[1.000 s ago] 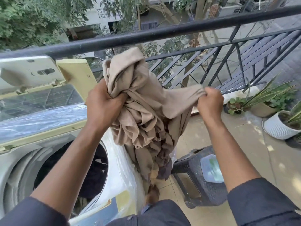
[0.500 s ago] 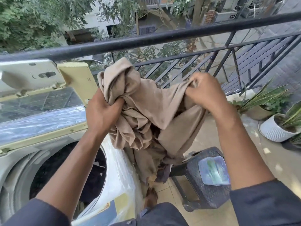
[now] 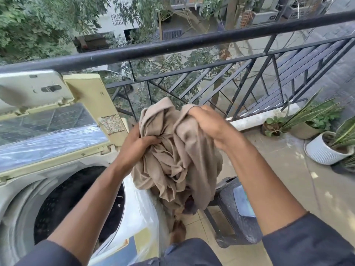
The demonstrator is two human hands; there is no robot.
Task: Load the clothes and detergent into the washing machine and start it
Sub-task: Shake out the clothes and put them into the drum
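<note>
Drum mouth (image 3: 76, 204): lying open below-left of the fingers, lid (image 3: 38, 116) standing raised behind it.
Right of fingers: stool (image 3: 240, 217) blocking low; railing (image 3: 172, 47) barring beyond.

A single head-worn wide-angle view is given, aimed forward and steeply down from close above. The open white top-loading washing machine (image 3: 63, 189) is framed lower left, the black metal balcony railing (image 3: 192, 43) across the top.
</note>
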